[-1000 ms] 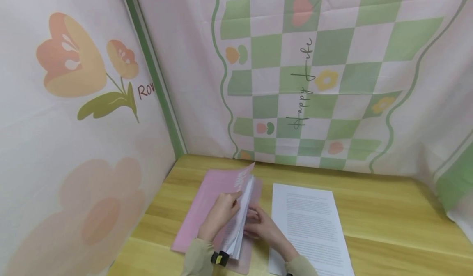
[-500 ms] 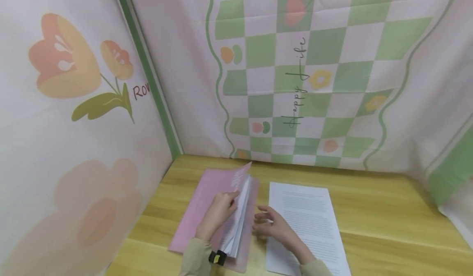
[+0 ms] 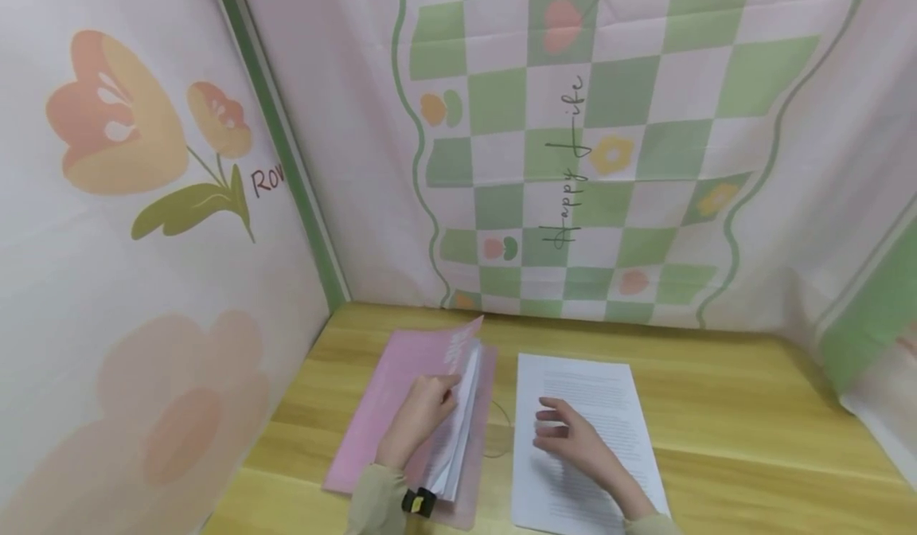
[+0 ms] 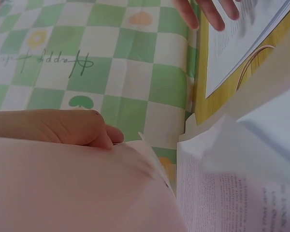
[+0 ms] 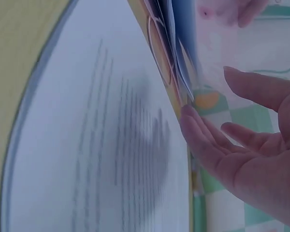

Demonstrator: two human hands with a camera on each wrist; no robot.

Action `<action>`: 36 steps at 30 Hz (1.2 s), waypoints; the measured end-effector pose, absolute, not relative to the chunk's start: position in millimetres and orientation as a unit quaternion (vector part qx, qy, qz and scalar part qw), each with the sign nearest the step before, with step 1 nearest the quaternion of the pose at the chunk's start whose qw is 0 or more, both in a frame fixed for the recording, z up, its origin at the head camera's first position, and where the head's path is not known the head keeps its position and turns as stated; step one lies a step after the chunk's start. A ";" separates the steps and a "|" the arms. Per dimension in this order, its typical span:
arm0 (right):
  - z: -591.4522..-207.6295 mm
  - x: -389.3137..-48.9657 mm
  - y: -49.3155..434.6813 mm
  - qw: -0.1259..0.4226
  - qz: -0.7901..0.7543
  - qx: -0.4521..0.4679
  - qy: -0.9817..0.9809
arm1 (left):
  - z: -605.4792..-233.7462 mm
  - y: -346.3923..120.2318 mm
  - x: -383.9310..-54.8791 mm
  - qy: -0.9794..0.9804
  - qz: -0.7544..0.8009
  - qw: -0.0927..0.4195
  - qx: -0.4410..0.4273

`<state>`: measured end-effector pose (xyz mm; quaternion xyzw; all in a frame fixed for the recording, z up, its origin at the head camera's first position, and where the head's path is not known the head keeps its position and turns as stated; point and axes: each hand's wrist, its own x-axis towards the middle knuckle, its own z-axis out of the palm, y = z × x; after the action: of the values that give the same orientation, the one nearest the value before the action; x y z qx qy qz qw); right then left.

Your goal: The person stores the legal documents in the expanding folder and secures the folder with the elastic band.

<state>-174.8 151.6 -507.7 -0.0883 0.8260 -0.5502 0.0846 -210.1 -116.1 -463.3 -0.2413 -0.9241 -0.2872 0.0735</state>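
A pink folder (image 3: 380, 408) lies on the left with its cover partly raised, and printed sheets (image 3: 458, 439) stand loosely fanned inside it. My left hand (image 3: 421, 409) grips the cover's free edge; in the left wrist view its fingers bend over the pink cover (image 4: 77, 188). To the right lies a neat stack of printed paper (image 3: 530, 455). My right hand (image 3: 579, 439) hovers above that stack, fingers spread and loosely bent, holding nothing. A thin elastic cord (image 3: 506, 415) bows out from the folder's right edge, and shows as a loop (image 5: 157, 53) in the right wrist view.
The wood-patterned table (image 3: 731, 431) carries both paper piles, with a narrow strip of wood between them. A green-checked curtain (image 3: 566, 161) hangs at the back edge. Another flowered curtain (image 3: 179, 280) stands close on the left.
My right hand has drawn out from the folder's inner side and moved right, over the paper stack. The cord now bows out beside the folder. My left hand keeps its grip on the cover.
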 end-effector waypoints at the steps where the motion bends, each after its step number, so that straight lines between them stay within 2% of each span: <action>1: -507.1 -174.8 155.2 0.080 -0.543 -0.079 0.832 | -463.4 -115.8 -210.0 -0.924 -0.285 0.076 -0.242; 4: -506.4 -175.9 167.5 0.062 -0.519 -0.064 0.850 | -463.8 -114.9 -210.4 -0.925 -0.277 0.086 -0.246; 16: -506.2 -172.0 217.2 0.047 -0.481 -0.016 0.875 | -465.1 -114.4 -210.4 -0.922 -0.277 0.098 -0.252; 23: -508.0 -168.7 233.0 0.045 -0.468 -0.005 0.882 | -463.4 -113.7 -210.8 -0.923 -0.271 0.101 -0.252; 36: -510.8 -159.4 254.1 -0.003 -0.353 -0.004 0.936 | -466.3 -113.1 -208.7 -0.925 -0.266 0.099 -0.251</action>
<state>-159.4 254.1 -510.8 -0.0044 0.9358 -0.3525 -0.0025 -208.7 -113.1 -466.3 -0.2513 -0.9254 -0.2656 0.0995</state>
